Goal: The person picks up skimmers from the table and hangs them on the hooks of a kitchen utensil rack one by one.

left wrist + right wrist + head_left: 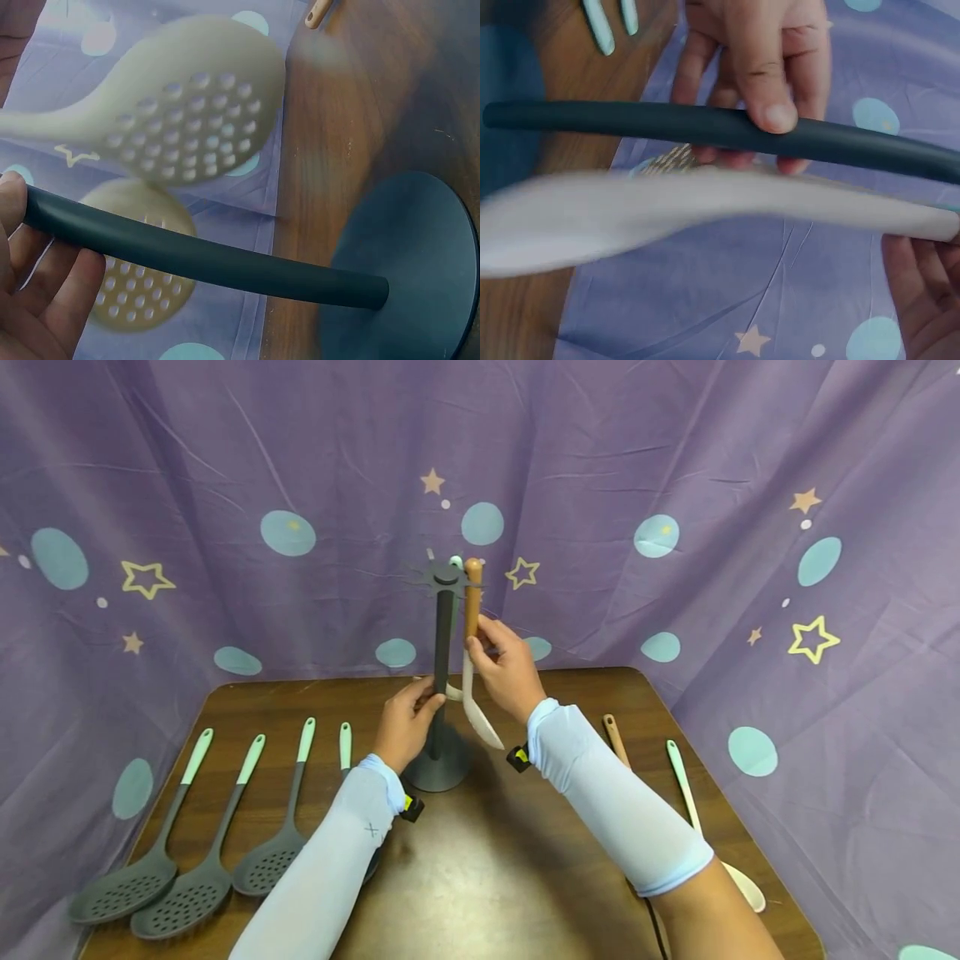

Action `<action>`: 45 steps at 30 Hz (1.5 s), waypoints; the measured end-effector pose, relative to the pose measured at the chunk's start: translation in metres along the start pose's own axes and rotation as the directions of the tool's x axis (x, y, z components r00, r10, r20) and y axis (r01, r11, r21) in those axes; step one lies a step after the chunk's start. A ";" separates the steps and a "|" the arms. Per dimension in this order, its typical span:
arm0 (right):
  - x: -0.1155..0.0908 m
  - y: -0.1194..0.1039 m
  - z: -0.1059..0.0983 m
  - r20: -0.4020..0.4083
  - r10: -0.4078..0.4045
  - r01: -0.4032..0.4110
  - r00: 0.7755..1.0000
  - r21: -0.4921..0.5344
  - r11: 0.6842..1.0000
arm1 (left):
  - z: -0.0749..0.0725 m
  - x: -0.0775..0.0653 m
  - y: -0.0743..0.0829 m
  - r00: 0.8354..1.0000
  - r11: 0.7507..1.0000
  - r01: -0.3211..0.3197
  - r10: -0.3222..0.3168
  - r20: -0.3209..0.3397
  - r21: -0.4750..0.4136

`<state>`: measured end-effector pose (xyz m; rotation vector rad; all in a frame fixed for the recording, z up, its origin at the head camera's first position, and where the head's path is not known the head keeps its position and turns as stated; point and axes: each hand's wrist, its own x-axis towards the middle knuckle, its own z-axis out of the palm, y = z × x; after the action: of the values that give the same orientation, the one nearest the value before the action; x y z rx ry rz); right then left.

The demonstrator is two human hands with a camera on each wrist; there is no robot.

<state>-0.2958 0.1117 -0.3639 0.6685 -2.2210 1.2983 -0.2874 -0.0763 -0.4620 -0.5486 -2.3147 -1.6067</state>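
A dark utensil stand point(444, 635) with a round base and a hooked top rises near the table's far edge. My left hand point(408, 720) grips its pole with thumb and fingers, as the right wrist view also shows. My right hand point(512, 667) pinches the wooden handle of a cream skimmer point(473, 597) beside the pole. This skimmer's perforated head point(191, 105) points down, and its handle end is level with the stand's hooks. Behind the pole, a second pale skimmer point(142, 300) with a mint handle hangs at the stand, partly hidden.
Several grey skimmers point(183, 897) with mint handles lie along the table's left side, one partly behind my left sleeve. At right lie a wooden-handled utensil point(617, 739), mostly hidden by my right arm, and a white one with a mint handle point(678, 768). A purple curtain point(585, 460) surrounds the table.
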 end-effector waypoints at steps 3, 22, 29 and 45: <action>-0.002 -0.001 0.002 0.007 0.001 -0.001 1.000 0.004 1.000 | 0.002 0.000 0.001 1.000 1.000 0.003 -0.003 0.016 0.001; -0.024 0.022 -0.013 -0.036 0.083 -0.084 0.996 -0.013 0.996 | 0.001 0.001 -0.004 1.000 1.000 -0.005 0.005 -0.001 0.006; -0.047 0.068 -0.059 -0.091 0.187 -0.197 0.978 -0.110 0.974 | -0.001 -0.001 -0.003 1.000 0.999 0.005 -0.005 -0.009 -0.032; -0.089 0.130 -0.132 -0.035 0.465 -0.422 0.884 -0.484 0.767 | -0.001 -0.002 -0.001 1.000 1.000 0.025 -0.025 -0.004 0.013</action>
<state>-0.2884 0.2997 -0.4466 -0.0024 -2.7392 0.8423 -0.2857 -0.0781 -0.4630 -0.5153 -2.3361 -1.6008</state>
